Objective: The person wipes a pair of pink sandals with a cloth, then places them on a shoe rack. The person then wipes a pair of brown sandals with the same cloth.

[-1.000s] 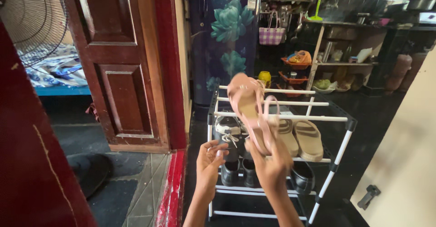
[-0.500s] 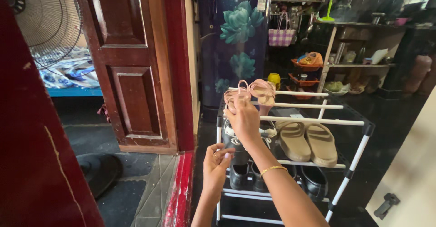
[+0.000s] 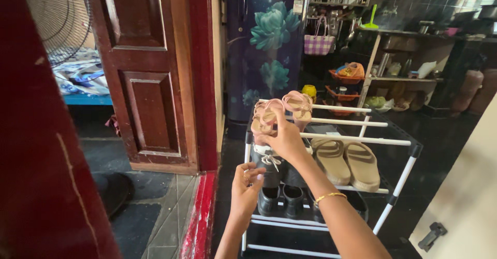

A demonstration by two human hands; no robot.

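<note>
A pair of pink strappy sandals lies on the top bars of a white and black shoe rack. My right hand reaches over the rack's front bar and its fingers rest on the left sandal. My left hand hovers lower, in front of the rack's left post, with its fingers loosely curled and nothing in it. A gold bangle sits on my right wrist.
Beige slip-on sandals and a white laced sneaker sit on the middle shelf, black shoes below. A dark wooden door stands at left, a floral fridge behind, kitchen shelves at right.
One second ago my right hand held a pink sandal up above the rack. It has since set it down on the top bars beside the other one. My left hand barely moved.
</note>
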